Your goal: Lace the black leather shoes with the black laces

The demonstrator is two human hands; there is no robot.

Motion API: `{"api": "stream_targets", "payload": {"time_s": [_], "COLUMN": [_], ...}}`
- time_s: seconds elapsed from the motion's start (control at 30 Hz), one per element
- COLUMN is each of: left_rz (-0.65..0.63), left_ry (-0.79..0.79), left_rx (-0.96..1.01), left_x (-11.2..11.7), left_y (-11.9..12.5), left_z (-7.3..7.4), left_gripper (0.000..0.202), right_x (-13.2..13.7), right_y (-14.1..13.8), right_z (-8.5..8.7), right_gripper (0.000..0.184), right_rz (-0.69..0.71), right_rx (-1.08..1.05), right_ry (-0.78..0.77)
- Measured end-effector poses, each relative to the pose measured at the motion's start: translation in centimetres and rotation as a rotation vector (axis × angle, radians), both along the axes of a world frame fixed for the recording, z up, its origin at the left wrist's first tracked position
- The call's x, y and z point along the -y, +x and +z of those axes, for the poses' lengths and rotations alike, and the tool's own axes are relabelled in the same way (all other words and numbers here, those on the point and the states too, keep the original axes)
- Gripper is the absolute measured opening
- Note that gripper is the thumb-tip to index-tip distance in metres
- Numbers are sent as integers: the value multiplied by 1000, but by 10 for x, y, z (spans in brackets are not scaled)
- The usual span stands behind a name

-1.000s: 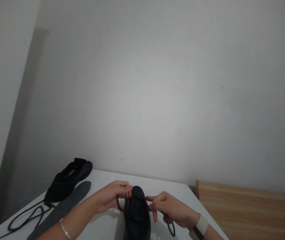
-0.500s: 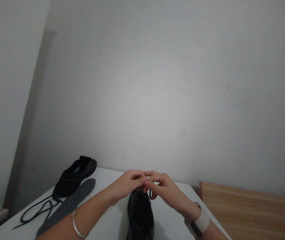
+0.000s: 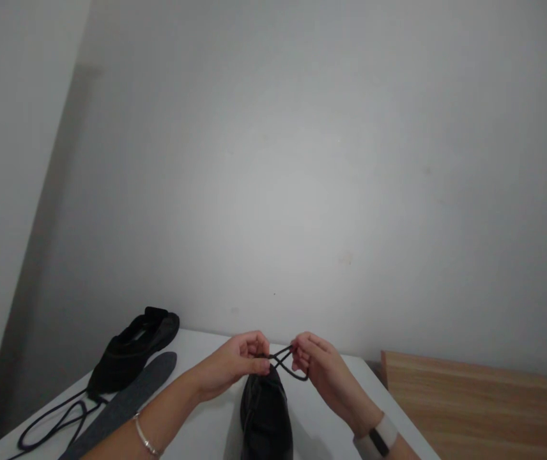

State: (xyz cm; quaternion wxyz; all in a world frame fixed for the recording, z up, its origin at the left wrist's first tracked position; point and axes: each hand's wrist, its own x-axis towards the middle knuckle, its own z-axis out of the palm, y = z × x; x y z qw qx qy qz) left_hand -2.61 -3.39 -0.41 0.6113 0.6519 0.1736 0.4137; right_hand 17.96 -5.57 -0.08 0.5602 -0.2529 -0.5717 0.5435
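A black shoe (image 3: pixel 266 415) stands on the white table (image 3: pixel 206 434) in front of me, toe pointing away. Above its toe my left hand (image 3: pixel 235 364) and my right hand (image 3: pixel 319 370) each pinch the shoe's black lace (image 3: pixel 284 361). The lace crosses in a small loop between my fingertips. My left wrist carries a thin bracelet, my right wrist a pale watch band.
A second black shoe (image 3: pixel 132 351) lies at the table's far left beside a grey insole (image 3: pixel 124 402) and a loose black lace (image 3: pixel 50 421). A wooden surface (image 3: pixel 475 402) adjoins the table on the right. A plain grey wall rises behind.
My hands went from the sides of the shoe to meeting above its toe. Now they have drawn slightly apart with the crossed lace stretched between them.
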Motion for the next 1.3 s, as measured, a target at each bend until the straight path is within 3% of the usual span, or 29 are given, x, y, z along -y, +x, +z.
{"api": "stream_targets", "payload": {"time_s": [0.1,0.3,0.53,0.67,0.8,0.87,0.97,1.1,1.3], "left_rz": [30,196,342,391,465,545,611,541,432], "left_ry": [-96,-236,-301,-334,-304,-248,-82,143,250], "left_rx": [137,336,620,658,665,592,279,-144,-365], "left_x": [-13,-34,-58,-71,-78,-75,-60,-33,-16], "left_y": [-11,-40,-52,-45,-48,-52,-51,-37,-20], "left_z": [-7,-27,-52,-52,-44,-41,-41,-44,-63], "left_gripper": [19,24,17,16,14,11,20,21,16], "right_x": [-10,-19,-36,-41,-34,-27,-15,-7,-9], "right_y": [18,47,86,89,82,76,59,32,20], "right_z": [-13,-42,-60,-64,-63,-61,-60,-68,-84], "right_gripper": [20,33,34,27,24,26,27,27,14], "right_rz": [-8,-73,-305,-332,-364,-391,-348,-235,-361], "right_rx": [-148,-230,-500,-578,-424,-273,40,364,604], "right_ry": [-97,-232,-181,-113,-52,-17,43,66,162]}}
